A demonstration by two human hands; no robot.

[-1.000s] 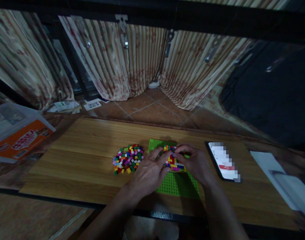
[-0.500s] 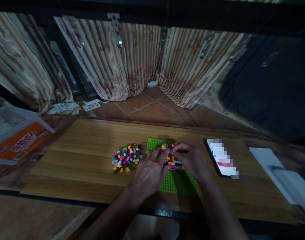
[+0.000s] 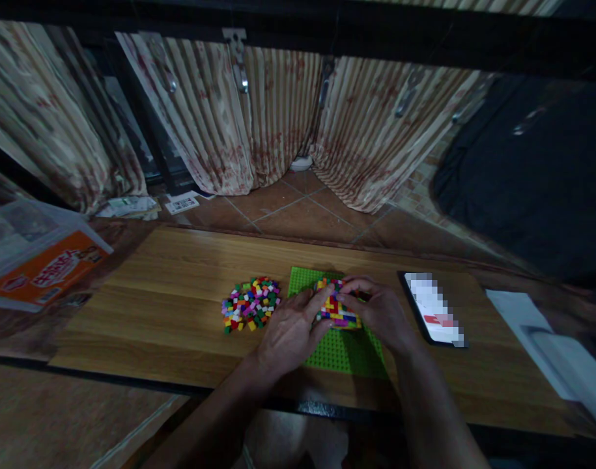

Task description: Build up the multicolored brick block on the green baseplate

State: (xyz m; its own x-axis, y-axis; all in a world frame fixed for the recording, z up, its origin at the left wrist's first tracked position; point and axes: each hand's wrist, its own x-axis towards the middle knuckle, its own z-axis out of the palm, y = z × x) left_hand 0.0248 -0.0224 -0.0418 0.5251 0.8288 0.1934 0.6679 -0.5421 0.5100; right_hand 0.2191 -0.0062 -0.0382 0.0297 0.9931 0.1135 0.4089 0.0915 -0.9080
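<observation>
Wood-grain tabletop (image 3: 165,293) bears a studded green baseplate (image 3: 341,352), left hand (image 3: 290,330) and right hand (image 3: 383,316) gripping joined bricks (image 3: 340,312).

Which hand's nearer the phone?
Right. The right hand is at the brick build, between it and the phone; the left hand is farther off, beside the loose bricks.

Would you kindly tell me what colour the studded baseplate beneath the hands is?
The studded baseplate is bright green, seen best in the head view.
</observation>
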